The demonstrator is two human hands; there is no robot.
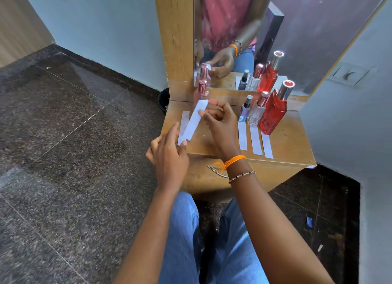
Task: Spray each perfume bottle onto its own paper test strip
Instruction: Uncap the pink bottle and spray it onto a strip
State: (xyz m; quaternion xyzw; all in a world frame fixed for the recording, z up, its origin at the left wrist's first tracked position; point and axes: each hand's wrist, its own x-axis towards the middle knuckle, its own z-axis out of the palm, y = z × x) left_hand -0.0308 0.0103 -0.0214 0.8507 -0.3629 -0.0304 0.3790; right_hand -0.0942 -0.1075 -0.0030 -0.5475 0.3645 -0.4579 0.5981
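A white paper test strip (194,122) is held tilted above the wooden table (286,143). My left hand (169,154) pinches its lower end and my right hand (220,124) pinches its upper end. Another strip (184,120) lies flat beneath it. Behind the held strip stands a pink bottle (201,93), partly hidden. To the right stand a small dark-capped bottle (245,111), a clear bottle (257,110) and a tall red bottle (274,112). Three strips (255,140) lie in front of them.
A mirror (297,29) at the back of the table reflects the bottles and my hands. A dark bin (163,100) sits on the floor left of the table. A drawer handle (216,171) is below the table's front edge. Walls close in at right.
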